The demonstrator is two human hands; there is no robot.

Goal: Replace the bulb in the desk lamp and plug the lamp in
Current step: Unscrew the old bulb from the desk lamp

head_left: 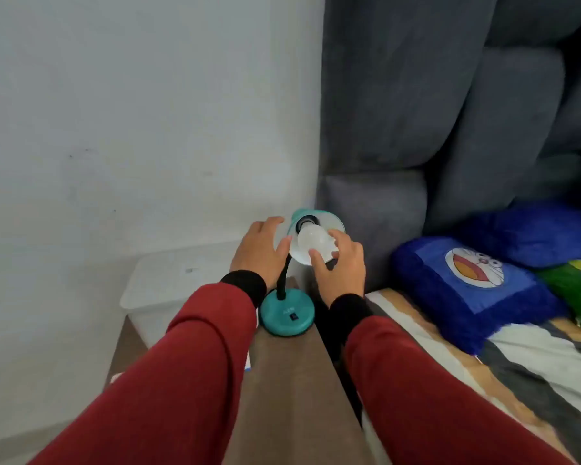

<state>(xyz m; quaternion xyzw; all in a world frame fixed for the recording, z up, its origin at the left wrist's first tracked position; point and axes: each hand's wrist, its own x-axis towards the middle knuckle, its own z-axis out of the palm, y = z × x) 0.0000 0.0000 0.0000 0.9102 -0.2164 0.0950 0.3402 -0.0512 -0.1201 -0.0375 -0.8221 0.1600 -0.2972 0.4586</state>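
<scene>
Teal desk lamp (287, 313) on nightstand (292, 380): R hand (341, 266) fingers grasp bulb (312, 241) in shade; L hand (260, 251) fingers spread, beside shade.

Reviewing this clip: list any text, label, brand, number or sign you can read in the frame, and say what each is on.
Nothing can be read for certain.
Lamp base: pale raised lettering beside a small dark switch, too blurred to read.
Blue cushion: a cartoon cat face, no words.
Bulb, held by the right hand: no visible marking.
Left hand steadies the lamp shade: no label visible.
</scene>
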